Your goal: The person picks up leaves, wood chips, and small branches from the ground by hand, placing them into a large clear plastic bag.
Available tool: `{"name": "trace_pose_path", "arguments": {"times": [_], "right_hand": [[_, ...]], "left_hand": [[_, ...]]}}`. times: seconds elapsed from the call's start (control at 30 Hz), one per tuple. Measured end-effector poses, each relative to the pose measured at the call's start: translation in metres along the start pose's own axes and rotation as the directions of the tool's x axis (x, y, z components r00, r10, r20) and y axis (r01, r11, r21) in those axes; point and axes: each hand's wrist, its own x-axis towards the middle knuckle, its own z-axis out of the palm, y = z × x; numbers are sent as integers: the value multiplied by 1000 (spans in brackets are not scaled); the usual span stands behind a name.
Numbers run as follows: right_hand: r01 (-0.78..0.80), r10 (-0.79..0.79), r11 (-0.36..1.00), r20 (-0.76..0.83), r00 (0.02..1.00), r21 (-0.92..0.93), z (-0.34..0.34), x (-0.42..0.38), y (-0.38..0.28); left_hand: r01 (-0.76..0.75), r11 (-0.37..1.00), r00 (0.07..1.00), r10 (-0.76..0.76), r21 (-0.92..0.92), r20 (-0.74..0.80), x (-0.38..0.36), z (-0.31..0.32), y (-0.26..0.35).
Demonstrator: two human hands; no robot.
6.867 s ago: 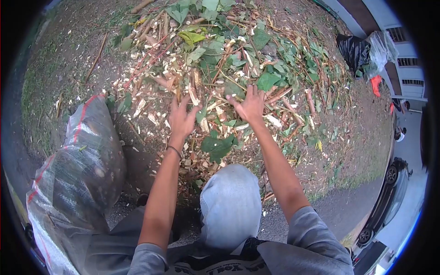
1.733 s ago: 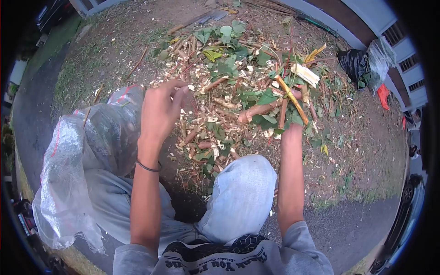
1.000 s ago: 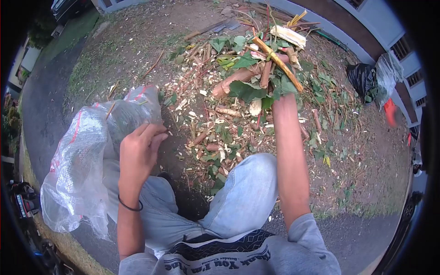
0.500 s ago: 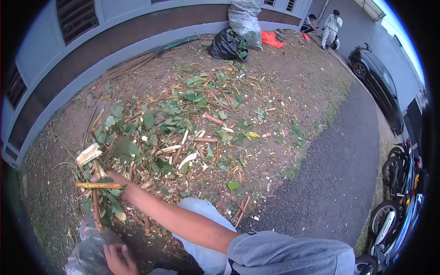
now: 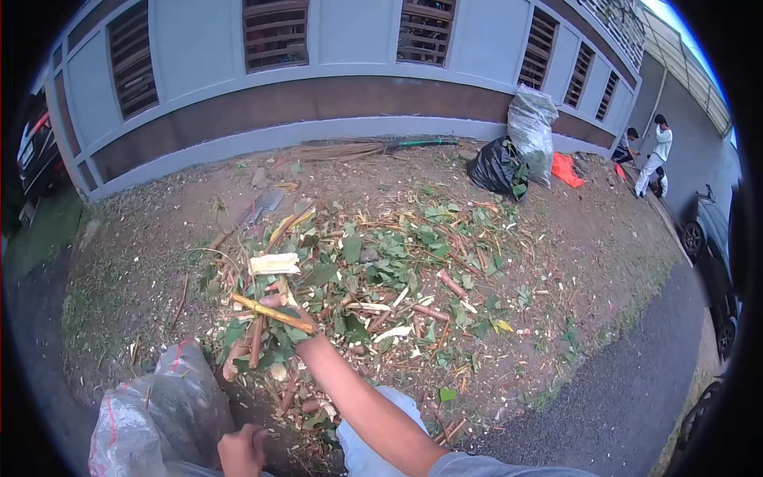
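My right hand [image 5: 304, 324], mostly hidden by leaves, is closed around a bundle of cut branches and green leaves at the left side of the heap. In that bundle are a yellowish stick [image 5: 272, 312], a pale split piece of wood [image 5: 274, 264] and a brown stem [image 5: 257, 342]. Low in the view, my left hand [image 5: 241, 451] has its fingers curled beside a translucent plastic sack [image 5: 163, 409] with red stripes. Whether it grips the sack's edge is hidden.
Leaves, stems and wood chips [image 5: 397, 270] litter the ground ahead. A spade-like blade [image 5: 266, 203] lies beyond, near a broom [image 5: 338, 149] by the wall. A black bag [image 5: 493, 168] and full clear sack [image 5: 532, 131] stand there. People [image 5: 653, 159] and cars [image 5: 707, 230] are to the right.
The view has swung left and up, so the scene sits further right and more wall shows. The bundle stays in my right hand. My left hand's fingers have curled in more.
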Motion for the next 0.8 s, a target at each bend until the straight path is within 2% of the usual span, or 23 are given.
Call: {"name": "trace_pose_path", "arguments": {"times": [0.03, 0.07, 0.1, 0.13, 0.17, 0.23, 0.27, 0.3, 0.33, 0.37, 0.4, 0.43, 0.47, 0.53, 0.57, 0.6, 0.63, 0.67, 0.7, 0.73, 0.77, 0.8], "right_hand": [[-13, 13, 1000, -20, 1000, -21, 1, -1, -1], [-26, 24, 999, -45, 999, -38, 3, -2, -5], [44, -52, 997, -131, 990, -64, 20, -14, -8], [109, -123, 988, -133, 983, -106, 18, -12, -5], [79, -92, 992, -143, 985, -96, 13, -9, -3], [69, -77, 995, -115, 990, -72, 20, -17, -7], [107, -116, 990, -106, 988, -89, 18, -13, -7], [72, -79, 994, -90, 993, -78, 17, -11, -6], [43, -48, 997, -80, 996, -66, 16, -10, -7], [43, -48, 997, -85, 995, -66, 17, -10, -8], [24, -29, 998, -81, 996, -58, 20, -14, -10], [12, -16, 999, -77, 997, -48, 20, -16, -12], [27, -30, 999, -81, 996, -45, 19, -15, -13], [88, -98, 992, -116, 988, -91, 15, -9, -7], [110, -118, 991, -104, 988, -76, -3, 5, 2], [94, -102, 992, -111, 989, -83, -4, 9, 2], [89, -98, 993, -113, 989, -79, -6, 11, 2], [81, -89, 994, -119, 989, -71, -10, 11, 4], [81, -89, 995, -125, 988, -65, -7, 6, 3], [68, -76, 995, -122, 990, -69, 3, 1, -1], [54, -63, 996, -115, 991, -77, 9, -1, -4], [56, -65, 995, -107, 992, -80, 11, 2, -6]], "left_hand": [[269, 963, 923, -268, 34, 275, 8, -10, 16], [498, 857, 703, -488, 130, 518, 11, -17, 24], [288, 948, 920, -236, -132, 313, -2, -14, 21], [312, 941, 917, -261, -134, 303, -2, -9, 16], [-71, 997, 997, 70, 44, 16, 7, 1, 12], [-218, 946, 966, 244, 240, -82, -4, 31, -16], [-197, 949, 970, 225, 247, -91, -6, 28, -14], [181, 982, 960, -187, 47, 207, -6, 23, -10], [567, 823, 702, -466, -28, 538, -6, 17, -7], [418, 903, 821, -331, -95, 465, -10, 9, -3], [414, 905, 817, -325, -93, 476, -6, 12, 0], [26, 1000, 996, -27, 9, 83, 2, 19, 5], [-81, 996, 996, 82, 27, -22, 1, 28, -4], [-270, 954, 928, 294, 130, -231, 4, 39, -12], [94, 995, 994, -92, -27, 59, -6, 32, -6], [474, 879, 823, -418, -60, 386, -9, 21, 3], [343, 927, 889, -268, -152, 372, -12, 16, -1], [343, 927, 885, -266, -151, 381, -8, 17, 5], [60, 998, 997, -59, -23, 42, 0, 18, 15], [-174, 966, 938, 222, 193, -264, 5, 18, 20], [-173, 965, 937, 222, 196, -269, 2, 16, 16], [-40, 998, 998, 42, 45, -53, -4, 15, 8]]}}
